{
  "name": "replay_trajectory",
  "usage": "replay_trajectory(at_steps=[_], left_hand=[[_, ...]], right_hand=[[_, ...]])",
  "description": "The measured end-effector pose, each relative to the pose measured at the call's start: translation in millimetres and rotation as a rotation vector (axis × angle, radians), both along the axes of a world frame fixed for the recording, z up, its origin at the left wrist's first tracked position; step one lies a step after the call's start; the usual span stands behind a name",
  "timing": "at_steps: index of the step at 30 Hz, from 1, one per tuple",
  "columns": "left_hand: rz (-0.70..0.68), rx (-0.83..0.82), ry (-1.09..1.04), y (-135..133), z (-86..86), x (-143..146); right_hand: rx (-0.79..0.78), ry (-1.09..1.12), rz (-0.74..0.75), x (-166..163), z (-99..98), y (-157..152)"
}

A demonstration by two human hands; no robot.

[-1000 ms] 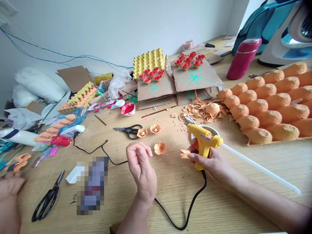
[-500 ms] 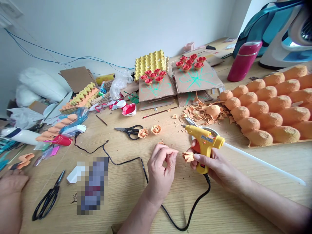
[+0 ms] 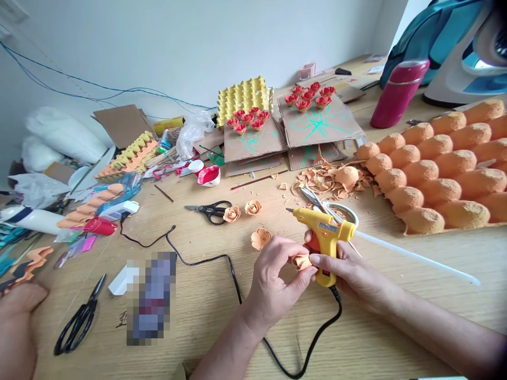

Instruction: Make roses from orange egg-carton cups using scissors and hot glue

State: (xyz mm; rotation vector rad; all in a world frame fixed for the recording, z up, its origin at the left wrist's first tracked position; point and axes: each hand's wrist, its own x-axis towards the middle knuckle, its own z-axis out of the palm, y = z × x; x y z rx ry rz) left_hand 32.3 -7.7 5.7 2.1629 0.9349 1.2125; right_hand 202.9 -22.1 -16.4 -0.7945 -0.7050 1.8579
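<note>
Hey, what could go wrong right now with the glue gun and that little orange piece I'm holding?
The left hand pinches the orange piece close against the glue gun held in the right hand, so fingers could brush glue or the likely hot nozzle. The cord runs under the left forearm and might snag, tugging the gun.
</note>
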Motion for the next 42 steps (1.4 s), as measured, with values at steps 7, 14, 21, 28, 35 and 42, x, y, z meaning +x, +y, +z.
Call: replay_trajectory(at_steps=[7,14,21,28,35,42], left_hand=[[0.029,0.061,0.036,0.1,1.8,1.9],[0.010,0.072,0.060,-0.8,-1.1,2.6],[0.019,0.051,0.033,-2.2,-2.6,0.4],[0.020,0.035,0.009,-1.2,-0.3,1.7],[0.023,0.027,0.012,-2.0,-3.2,1.2],[0.151,0.224,0.194,-1.5,-0.9,-3.3]], right_hand=[[-0.052,0.019,-0.033,-0.4,-1.3,-2.0],[-0.043,0.018,-0.042,-1.0,-1.1,-3.0],[-0.024,-0.043,-0.049,-1.5,1.9,-1.5],[-0.003,-0.010,-0.023,-2.3,4.5,0.2],[-0.035,-0.014,-0.059,-1.3,0.7,1.3],[-0.043,-0.025,-0.112,-0.3,-4.7,3.0]])
